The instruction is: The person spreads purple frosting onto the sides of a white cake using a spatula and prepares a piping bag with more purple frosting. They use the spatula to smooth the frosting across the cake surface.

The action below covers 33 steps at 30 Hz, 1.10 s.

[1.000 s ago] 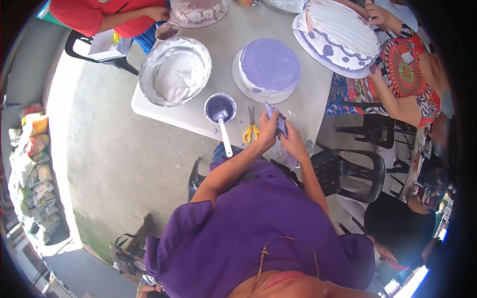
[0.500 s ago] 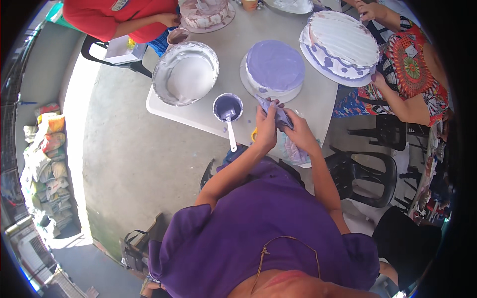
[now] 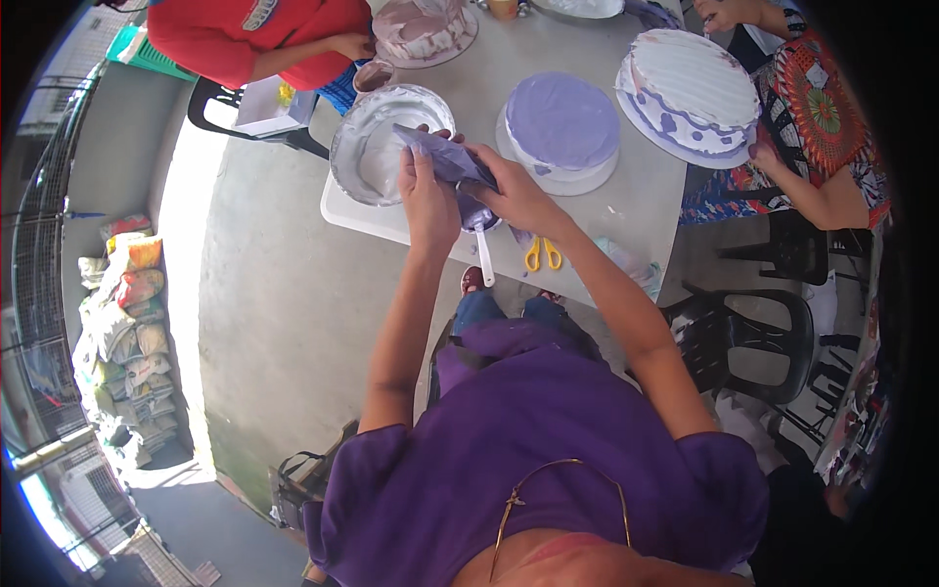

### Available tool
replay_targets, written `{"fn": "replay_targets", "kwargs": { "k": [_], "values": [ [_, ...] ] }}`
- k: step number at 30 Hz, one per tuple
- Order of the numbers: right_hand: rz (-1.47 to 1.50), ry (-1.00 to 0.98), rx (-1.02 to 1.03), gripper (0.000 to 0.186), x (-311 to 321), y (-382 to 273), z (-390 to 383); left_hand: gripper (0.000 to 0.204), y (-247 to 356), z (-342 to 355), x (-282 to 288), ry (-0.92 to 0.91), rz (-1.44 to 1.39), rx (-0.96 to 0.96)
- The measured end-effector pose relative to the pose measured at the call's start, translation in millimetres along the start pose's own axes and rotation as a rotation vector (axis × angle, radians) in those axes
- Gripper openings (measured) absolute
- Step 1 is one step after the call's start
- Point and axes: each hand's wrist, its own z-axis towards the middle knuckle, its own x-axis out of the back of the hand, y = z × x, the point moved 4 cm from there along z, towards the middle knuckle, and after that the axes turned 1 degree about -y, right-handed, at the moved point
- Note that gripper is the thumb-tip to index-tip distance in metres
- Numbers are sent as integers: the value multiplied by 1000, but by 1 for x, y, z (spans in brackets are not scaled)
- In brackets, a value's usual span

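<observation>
Holding a purple piping bag (image 3: 445, 159) between them, the person's left hand (image 3: 430, 203) and right hand (image 3: 521, 199) are raised over the near edge of the table (image 3: 648, 207), toward its near left corner. The left grip is closed around the middle of the bag, thumb on the near face and fingertips showing over the far side. The right grip is narrow, pinching the bag's right end. One end of the bag points toward the far left, overlapping in view the white bowl (image 3: 338, 147) that stands by the table's left edge with white cream inside.

Just below the hands, partly hidden by them, a small tub (image 3: 477, 217) of purple icing sits close to the near edge; a white-handled spatula (image 3: 485, 259) leans out of it, its handle reaching past that edge. To its right lie yellow-handled scissors (image 3: 543, 254), and farther along, by the near right corner, a crumpled clear plastic bag (image 3: 631, 262).

Beyond the right hand, well in from the near edge, a cake with a lavender top (image 3: 563, 119) stands on a round white board (image 3: 577, 184). Near the right edge, a white cake with purple dabs (image 3: 690, 86) rests on its own board, with a co-worker's hand (image 3: 766, 155) at the rim.
</observation>
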Motion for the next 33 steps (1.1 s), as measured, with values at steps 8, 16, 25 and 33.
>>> {"fn": "replay_targets", "kwargs": {
  "k": [8,16,25,33],
  "values": [
    [-6,261,10,44,-33,19,9,27,12,28,22,-276,377,-44],
    [-29,433,-170,48,-45,22,3,21,20,44,18,-512,613,20],
    [-154,359,-255,60,-44,21,-8,20,27,63,10,-801,719,-106],
    [105,413,-26,40,-30,9,-13,14,27,63,-3,-932,895,-146]
  ]
}}
